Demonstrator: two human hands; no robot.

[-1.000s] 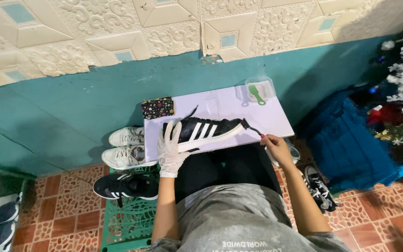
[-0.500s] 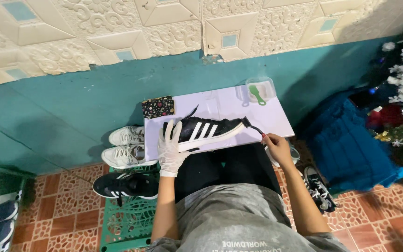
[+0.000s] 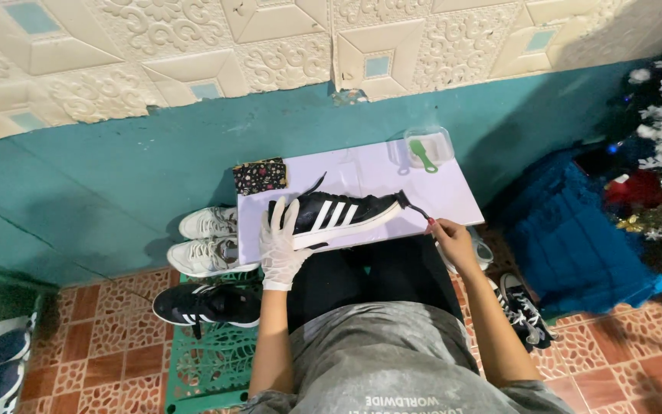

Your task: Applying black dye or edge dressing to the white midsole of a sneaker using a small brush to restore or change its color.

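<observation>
Shoe: black sneaker (image 3: 336,217) with white stripes, lying on its side on the pale board (image 3: 453,192), near the front edge.
Left hand: the left hand (image 3: 281,245), in a white glove, lies on the heel end of the shoe, fingers spread.
Right hand: the right hand (image 3: 451,241), bare, is just beside the toe, pinching a black lace (image 3: 415,207) pulled from the toe.
Behind the shoe: a clear tub with a green brush (image 3: 424,153); a dark flowered pouch (image 3: 260,175) at the board's left corner.
Left of the shoe, on the floor: white sneakers (image 3: 207,239).

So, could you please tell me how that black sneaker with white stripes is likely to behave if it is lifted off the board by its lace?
The black sneaker would probably dangle and swing, since the lace pinched in the right hand looks thin and floppy. It lies on its side, so a push should slide it on the smooth white board rather than roll. The gloved left hand steadying it suggests it shifts easily.
</observation>
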